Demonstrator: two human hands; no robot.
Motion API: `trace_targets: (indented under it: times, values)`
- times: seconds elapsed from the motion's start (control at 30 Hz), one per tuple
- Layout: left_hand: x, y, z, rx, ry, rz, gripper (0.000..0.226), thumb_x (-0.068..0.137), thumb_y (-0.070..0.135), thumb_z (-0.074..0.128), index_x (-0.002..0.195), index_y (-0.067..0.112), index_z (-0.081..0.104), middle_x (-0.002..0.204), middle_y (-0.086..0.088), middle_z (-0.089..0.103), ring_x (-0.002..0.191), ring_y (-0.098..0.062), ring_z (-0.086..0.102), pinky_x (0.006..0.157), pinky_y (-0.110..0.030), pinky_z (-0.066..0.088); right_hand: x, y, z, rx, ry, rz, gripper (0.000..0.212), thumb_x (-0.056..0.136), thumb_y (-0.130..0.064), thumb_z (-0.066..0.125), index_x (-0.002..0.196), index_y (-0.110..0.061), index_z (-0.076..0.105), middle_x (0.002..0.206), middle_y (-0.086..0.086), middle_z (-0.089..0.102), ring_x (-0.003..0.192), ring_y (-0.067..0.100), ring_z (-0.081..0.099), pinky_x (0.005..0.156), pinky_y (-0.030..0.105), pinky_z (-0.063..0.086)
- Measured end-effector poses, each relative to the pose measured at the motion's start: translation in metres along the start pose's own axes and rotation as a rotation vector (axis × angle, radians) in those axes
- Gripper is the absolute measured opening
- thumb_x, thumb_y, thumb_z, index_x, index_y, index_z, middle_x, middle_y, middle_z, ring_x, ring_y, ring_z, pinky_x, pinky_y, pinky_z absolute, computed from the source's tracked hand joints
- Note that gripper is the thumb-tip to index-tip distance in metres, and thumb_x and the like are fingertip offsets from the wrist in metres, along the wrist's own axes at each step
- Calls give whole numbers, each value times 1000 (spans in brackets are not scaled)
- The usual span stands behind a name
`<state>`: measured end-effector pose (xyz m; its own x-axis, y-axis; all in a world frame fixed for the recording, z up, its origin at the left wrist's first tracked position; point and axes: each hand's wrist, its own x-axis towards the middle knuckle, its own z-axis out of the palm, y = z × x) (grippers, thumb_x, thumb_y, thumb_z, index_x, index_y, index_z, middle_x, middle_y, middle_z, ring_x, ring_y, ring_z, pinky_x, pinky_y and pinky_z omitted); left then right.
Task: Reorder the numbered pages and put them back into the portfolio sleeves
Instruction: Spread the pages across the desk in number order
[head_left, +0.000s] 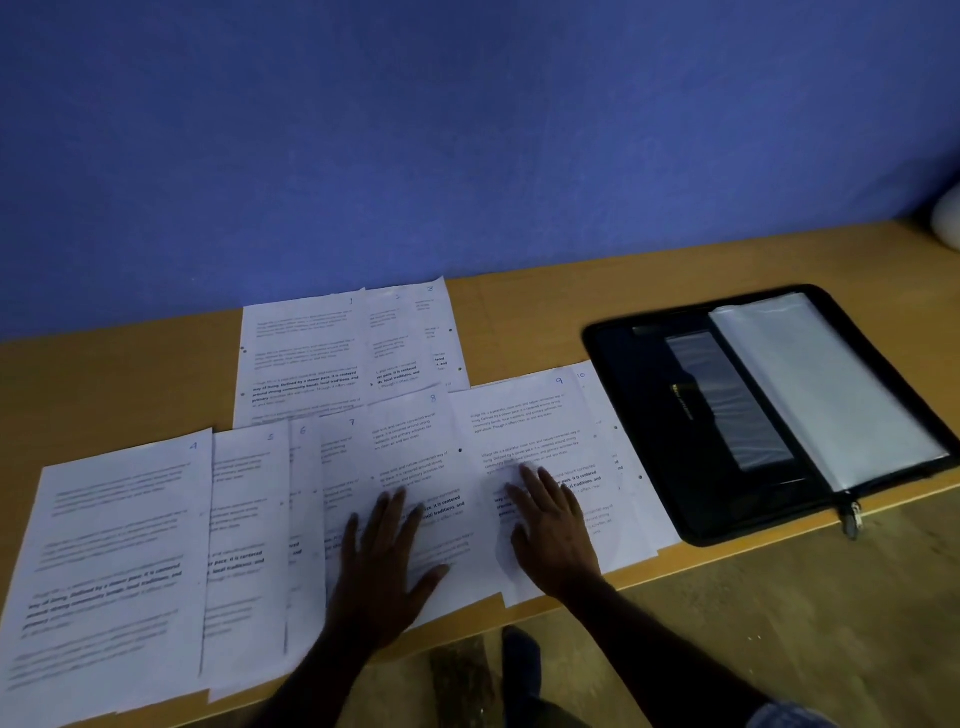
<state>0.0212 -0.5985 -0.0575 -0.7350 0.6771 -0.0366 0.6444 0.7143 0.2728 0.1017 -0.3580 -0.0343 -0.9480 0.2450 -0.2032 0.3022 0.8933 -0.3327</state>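
Observation:
Numbered white pages lie fanned across the wooden table (519, 291). A back group (311, 353) shows 1 and two more sheets. The front row overlaps from page 4 (114, 545) through 5, 6, 7 and page 8 (415, 441) to page 9 (524, 421) and page 10 (623, 457). My left hand (387, 561) lies flat with straight fingers on pages 7 and 8. My right hand (550, 525) presses flat on page 9. The open black zip portfolio (675, 441) lies to the right, its clear sleeves (826, 395) on the right half.
A blue wall stands right behind the table. A pale rounded object (945, 218) sits at the far right edge. The table's front edge runs under my forearms, with brown floor (779, 623) below. The portfolio's zip pull (852, 517) hangs over that edge.

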Motion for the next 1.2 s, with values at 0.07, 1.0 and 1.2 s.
trace_targets:
  times: [0.07, 1.0, 1.2]
  values:
    - [17, 19, 4, 8, -24, 34, 83, 90, 72, 34, 147, 13, 43, 159, -14, 31, 145, -34, 30, 114, -57, 19, 5, 3, 0, 20, -3, -55, 57, 96, -42, 31, 150, -26, 36, 163, -2, 8, 150, 21, -2, 121, 42, 2]
    - [56, 49, 21, 23, -114, 29, 83, 89, 71, 38, 147, 13, 41, 158, -15, 32, 143, -35, 33, 111, -60, 30, 26, 35, -17, 30, -19, -102, 57, 99, -41, 48, 152, -28, 31, 165, -3, 9, 152, 21, 0, 114, 35, -2]
    - [55, 52, 24, 34, -127, -2, 84, 90, 75, 24, 151, 18, 35, 161, -12, 27, 146, -32, 27, 112, -60, 29, 30, 34, -20, 53, -21, -190, 58, 101, -39, 46, 154, -25, 28, 166, -2, 4, 145, 14, -15, 113, 34, -5]
